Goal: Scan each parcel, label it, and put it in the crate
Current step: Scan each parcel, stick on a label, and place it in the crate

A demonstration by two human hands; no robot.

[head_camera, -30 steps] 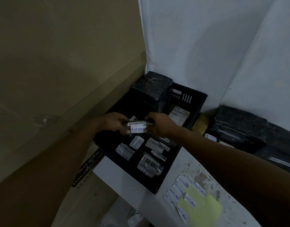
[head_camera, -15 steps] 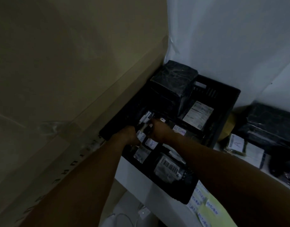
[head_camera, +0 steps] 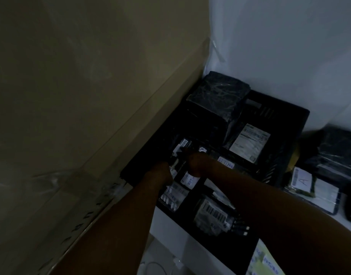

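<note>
Both my hands reach down into the black crate point(head_camera: 283, 155) in dim light. My left hand point(head_camera: 160, 172) and my right hand point(head_camera: 197, 161) hold a small dark parcel point(head_camera: 180, 147) with white labels between them, low among the parcels near the crate's left wall. My fingers are curled round its ends, and they hide much of it. Around it lie a small parcel marked RETURN point(head_camera: 173, 195), a barcode parcel point(head_camera: 211, 213), a shipping-label parcel point(head_camera: 250, 143) and a tall black wrapped box point(head_camera: 216, 100).
A big cardboard box point(head_camera: 71, 106) stands against the crate's left side. To the right on the white table point(head_camera: 170, 231) lie a parcel marked A point(head_camera: 303, 180) and black wrapped parcels point(head_camera: 339, 151). A yellow sheet of RETURN labels point(head_camera: 265, 262) is at the front.
My hands have carried the small labelled parcel from above the crate down into it, toward the left wall. The view has shifted left and closer.
</note>
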